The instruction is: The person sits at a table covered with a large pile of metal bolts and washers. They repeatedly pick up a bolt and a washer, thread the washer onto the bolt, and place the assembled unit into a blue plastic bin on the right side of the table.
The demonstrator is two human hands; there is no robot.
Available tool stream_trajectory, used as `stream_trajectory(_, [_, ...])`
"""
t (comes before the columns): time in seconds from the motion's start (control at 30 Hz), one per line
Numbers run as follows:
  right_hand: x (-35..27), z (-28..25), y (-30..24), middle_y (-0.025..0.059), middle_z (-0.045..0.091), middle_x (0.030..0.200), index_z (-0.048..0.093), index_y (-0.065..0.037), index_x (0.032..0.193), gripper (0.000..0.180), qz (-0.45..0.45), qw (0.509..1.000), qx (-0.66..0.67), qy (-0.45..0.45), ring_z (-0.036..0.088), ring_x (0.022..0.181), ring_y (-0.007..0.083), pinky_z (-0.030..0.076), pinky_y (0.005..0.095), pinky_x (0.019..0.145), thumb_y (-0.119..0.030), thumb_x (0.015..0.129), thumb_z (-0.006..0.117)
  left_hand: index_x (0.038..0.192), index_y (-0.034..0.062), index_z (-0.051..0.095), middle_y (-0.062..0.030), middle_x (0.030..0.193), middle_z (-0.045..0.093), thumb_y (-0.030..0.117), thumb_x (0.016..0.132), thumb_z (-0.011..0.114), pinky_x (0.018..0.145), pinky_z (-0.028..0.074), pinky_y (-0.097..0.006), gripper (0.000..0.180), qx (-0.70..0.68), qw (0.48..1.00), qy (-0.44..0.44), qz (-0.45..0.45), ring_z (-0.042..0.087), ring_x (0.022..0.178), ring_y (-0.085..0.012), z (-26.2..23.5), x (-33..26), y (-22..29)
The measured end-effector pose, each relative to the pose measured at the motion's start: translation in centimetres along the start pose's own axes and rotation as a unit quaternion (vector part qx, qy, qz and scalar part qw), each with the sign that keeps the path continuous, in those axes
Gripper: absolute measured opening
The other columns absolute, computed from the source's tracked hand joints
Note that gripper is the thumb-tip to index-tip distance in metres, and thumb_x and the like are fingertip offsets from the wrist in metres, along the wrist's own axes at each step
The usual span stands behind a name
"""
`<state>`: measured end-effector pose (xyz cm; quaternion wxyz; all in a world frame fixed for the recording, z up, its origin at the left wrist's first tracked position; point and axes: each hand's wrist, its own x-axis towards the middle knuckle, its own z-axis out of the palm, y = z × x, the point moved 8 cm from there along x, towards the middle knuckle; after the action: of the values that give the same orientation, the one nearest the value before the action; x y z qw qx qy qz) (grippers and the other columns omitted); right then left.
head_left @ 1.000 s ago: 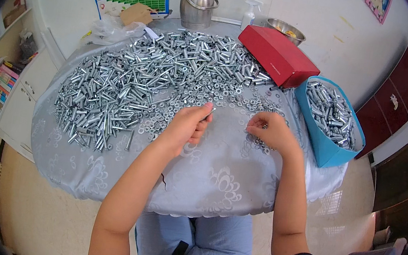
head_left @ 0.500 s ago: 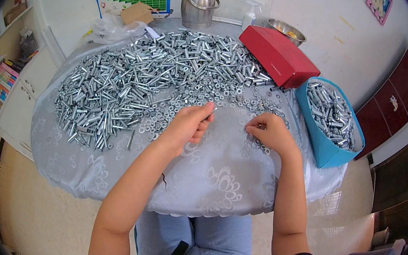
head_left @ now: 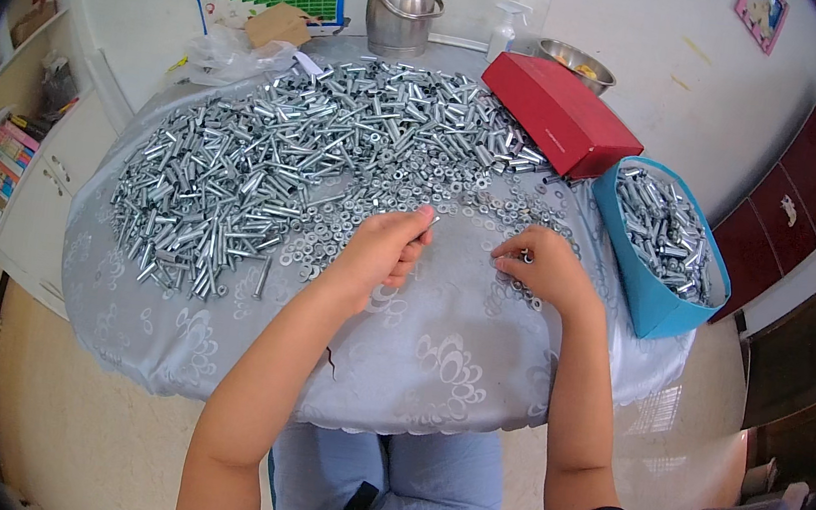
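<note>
My left hand (head_left: 388,250) is closed round a metal bolt (head_left: 435,220), whose tip pokes out by the thumb; the fingers hide the rest. To its right, my right hand (head_left: 543,264) reaches down to the tablecloth with thumb and index finger pinched together. Whatever may be between those fingertips is too small to make out. Loose washers (head_left: 524,294) lie under and beside that hand. Beyond both hands spread many nuts and washers (head_left: 427,179), and behind them a wide heap of bolts and metal sleeves (head_left: 226,174).
A blue fabric bin (head_left: 658,314) full of metal sleeves stands at the right edge, beside a red box (head_left: 565,112). At the back are a steel pot (head_left: 401,23), a spray bottle (head_left: 504,29), a metal bowl (head_left: 599,80) and a plastic bag (head_left: 224,58). A single bolt (head_left: 263,277) lies at the heap's near side.
Both hands stay almost in place, with the left still closed round the bolt. The whole view shifts very slightly.
</note>
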<state>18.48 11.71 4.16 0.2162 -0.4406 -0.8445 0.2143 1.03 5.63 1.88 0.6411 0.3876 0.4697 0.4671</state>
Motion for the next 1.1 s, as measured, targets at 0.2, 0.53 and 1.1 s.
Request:
stream_trajectory(0.2, [0.0, 0.0, -0.5, 0.0141, 0.061, 0.078, 0.062, -0.001, 0.08, 0.016, -0.04, 0.999, 0.018, 0.012, 0.06, 0.075, 0.025, 0.046, 0.0319, 0.068, -0.011, 0.068, 0.065, 0.073, 0.0102, 0.047, 0.0088, 0.053, 0.024, 0.04, 0.088, 0.047, 0.039, 0.017, -0.02, 0.033, 0.006, 1.0, -0.009, 0.002, 0.019, 0.043, -0.0032, 0.3, 0.1, -0.1])
stream_trajectory(0.53, [0.2, 1.0, -3.9, 0.0048, 0.061, 0.087, 0.059, 0.002, 0.093, 0.016, -0.015, 0.903, 0.429, 0.007, 0.058, 0.08, 0.0118, 0.046, 0.0243, 0.073, -0.004, 0.079, 0.062, 0.073, 0.0096, 0.048, 0.0089, 0.054, 0.028, 0.041, 0.087, 0.047, 0.039, 0.017, -0.02, 0.035, 0.05, 0.999, 0.002, -0.014, 0.02, 0.043, -0.0026, 0.9, 0.2, -0.9])
stream_trajectory(1.1, [0.3, 2.8, -4.1, 0.0071, 0.061, 0.086, 0.059, 0.004, 0.095, 0.019, 0.006, 0.873, 0.488, -0.014, 0.058, 0.078, 0.0124, 0.046, 0.0248, 0.071, -0.003, 0.078, 0.061, 0.073, 0.0088, 0.05, 0.0089, 0.053, 0.03, 0.038, 0.086, 0.049, 0.04, 0.016, -0.02, 0.032, 0.083, 0.996, -0.012, 0.007, 0.021, 0.043, -0.0019, 1.3, 0.1, -0.9])
